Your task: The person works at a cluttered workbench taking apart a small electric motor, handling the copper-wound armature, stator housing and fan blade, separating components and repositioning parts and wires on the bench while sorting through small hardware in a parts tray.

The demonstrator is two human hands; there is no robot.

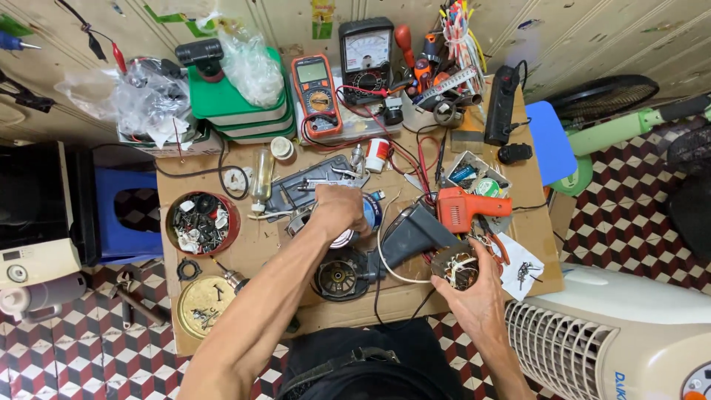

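1. Two bare hands work over a cluttered cardboard worktop [348, 307].
2. Left hand [337, 211] is clenched around a small round tin [366, 215] near the middle.
3. Right hand [474, 285] grips a wound motor stator [455, 270] at the front right edge.
4. This looks like mid-repair; any next move needs a steady hold on the stator's loose wires.

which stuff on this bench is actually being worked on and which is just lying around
In hand:
- right hand holds a wound motor stator
- left hand rests on a round tin
- dark blower housing between the hands

Lying about:
- orange soldering gun
- orange multimeter
- analogue meter
- red tin of parts
- green boxes
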